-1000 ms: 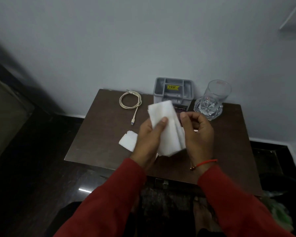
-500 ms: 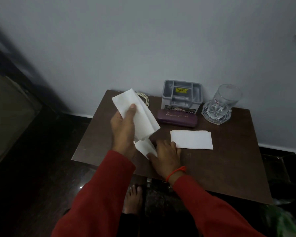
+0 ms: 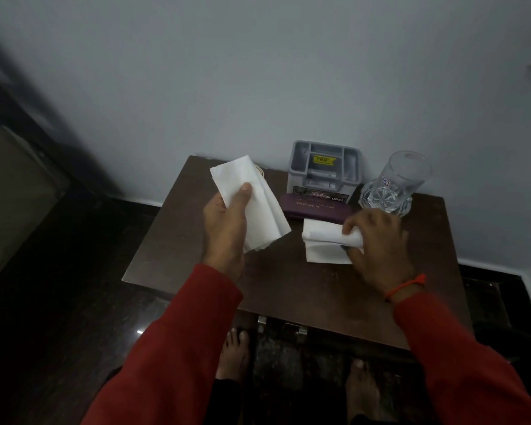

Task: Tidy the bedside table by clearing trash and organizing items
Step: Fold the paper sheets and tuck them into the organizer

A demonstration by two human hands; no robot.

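Gathering trash now: right grip [image 3: 377, 240] has hopped over, grabbing the second tissue [image 3: 325, 245]; left grip [image 3: 227, 219] still clutches the first tissue [image 3: 258, 210].

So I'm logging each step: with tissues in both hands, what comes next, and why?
Probably lift the right hand with its tissues off the table: it grips them where they lie, while the left hand holds its tissue aloft.
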